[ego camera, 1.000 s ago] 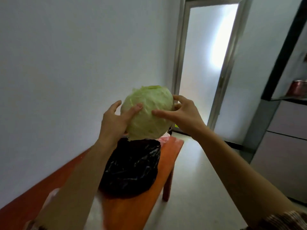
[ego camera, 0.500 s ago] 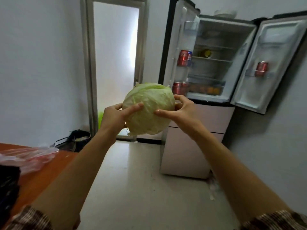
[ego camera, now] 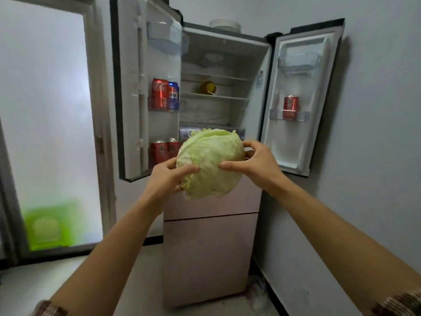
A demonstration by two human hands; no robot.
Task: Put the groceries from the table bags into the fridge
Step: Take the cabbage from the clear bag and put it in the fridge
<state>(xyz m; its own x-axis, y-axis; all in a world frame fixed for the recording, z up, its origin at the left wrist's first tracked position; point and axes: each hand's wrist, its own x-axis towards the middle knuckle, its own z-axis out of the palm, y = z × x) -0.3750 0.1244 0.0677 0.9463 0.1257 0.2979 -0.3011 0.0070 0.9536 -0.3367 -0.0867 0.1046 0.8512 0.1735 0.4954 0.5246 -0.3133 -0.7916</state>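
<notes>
A pale green cabbage [ego camera: 210, 163] is held up in front of me between both hands. My left hand [ego camera: 167, 177] grips its lower left side, thumb across the front. My right hand [ego camera: 255, 164] grips its right side, fingers curled round the back. Behind it stands the fridge [ego camera: 218, 103], both upper doors swung open. The cabbage hides the lowest part of the fridge compartment.
The left fridge door [ego camera: 159, 94] carries several drink cans on two racks. One red can [ego camera: 290, 107] sits in the right door. A yellow jar [ego camera: 207, 87] lies on a middle shelf. Closed drawers [ego camera: 209, 247] sit below. A glass door [ego camera: 47, 133] is at left, a wall at right.
The view has turned from the table to face the fridge and moved closer. The cabbage stays held between both hands, now level with the fridge's bottom shelf.
</notes>
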